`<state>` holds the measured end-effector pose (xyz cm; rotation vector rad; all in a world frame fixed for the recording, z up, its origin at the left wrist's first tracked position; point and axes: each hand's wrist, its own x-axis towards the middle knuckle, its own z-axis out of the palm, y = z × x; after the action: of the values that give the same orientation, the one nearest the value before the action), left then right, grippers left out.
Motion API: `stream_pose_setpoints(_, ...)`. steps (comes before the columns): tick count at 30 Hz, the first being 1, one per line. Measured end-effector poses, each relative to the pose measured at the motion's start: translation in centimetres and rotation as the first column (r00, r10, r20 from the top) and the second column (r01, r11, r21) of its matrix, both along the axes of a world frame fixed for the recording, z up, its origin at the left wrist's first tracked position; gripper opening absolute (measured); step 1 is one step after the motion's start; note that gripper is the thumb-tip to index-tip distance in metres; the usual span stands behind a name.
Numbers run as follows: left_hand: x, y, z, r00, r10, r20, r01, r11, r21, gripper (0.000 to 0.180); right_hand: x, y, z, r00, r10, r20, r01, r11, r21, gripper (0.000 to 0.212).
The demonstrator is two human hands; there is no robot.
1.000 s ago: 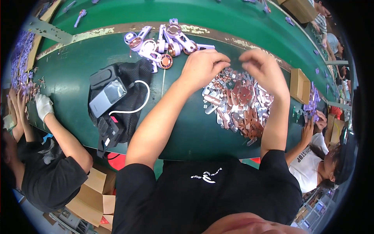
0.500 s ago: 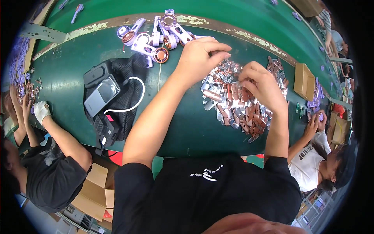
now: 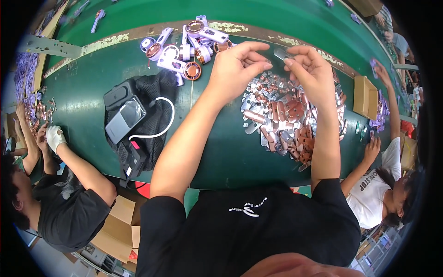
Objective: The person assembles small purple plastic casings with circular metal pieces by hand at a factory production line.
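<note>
Between the thumb and fingers of my right hand (image 3: 311, 69) is a small glossy grey oval plate (image 3: 280, 54), raised above the pile. My left hand (image 3: 237, 67) hovers just left of it, its index finger stretched out and its other fingers curled toward the thumb. A tiny dark spot shows at that thumb tip, too small to name. Below both hands, a heap of brown and silvery oval plates (image 3: 288, 111) lies on the green table, with small shiny metal bits (image 3: 267, 85) at its far side. My right forearm hides part of the heap.
Several lilac handheld fans (image 3: 184, 53) lie beyond my left hand. A black mesh bag (image 3: 161, 92) with a grey device (image 3: 124, 121) and white cable sits left. An open cardboard box (image 3: 365, 98) stands right. Co-workers sit at both sides; a green belt (image 3: 267, 21) runs behind.
My right hand has risen from the heap and moved away from me, now with an oval plate in its fingers. My left hand has barely moved. The right co-worker's arm has reached out toward the belt.
</note>
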<state>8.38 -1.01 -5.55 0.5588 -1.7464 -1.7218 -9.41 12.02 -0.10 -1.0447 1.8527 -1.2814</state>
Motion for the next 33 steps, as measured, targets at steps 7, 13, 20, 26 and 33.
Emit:
stream_pose_setpoints(7,-0.1,0.2,0.0,1.000,0.003,0.001,-0.003,0.998,0.064,0.040,1.6,-0.4,-0.3,1.000,0.008,0.000,-0.008,0.999,-0.031,0.015)
stream_pose_setpoints(13,0.1,0.2,0.2,1.000,0.013,0.025,-0.013,1.000,0.011,0.037,1.4,-0.2,-0.2,0.989,-0.025,-0.144,0.017,0.998,-0.054,0.014)
stream_pose_setpoints(20,0.2,0.4,0.4,0.995,-0.033,0.096,0.044,0.992,-0.114,0.015,0.1,0.1,0.8,0.754,0.065,-0.654,-0.140,0.988,-0.064,0.016)
stream_pose_setpoints(26,-0.2,0.8,0.4,0.997,-0.071,0.021,0.074,0.988,-0.136,0.014,1.0,0.0,1.2,0.796,0.210,-0.568,-0.230,0.973,0.037,0.018)
stream_pose_setpoints(33,-0.3,1.5,1.0,0.993,-0.097,0.069,0.096,0.995,0.015,0.017,2.7,0.2,1.5,0.867,0.143,-0.477,-0.189,0.981,-0.050,0.015)
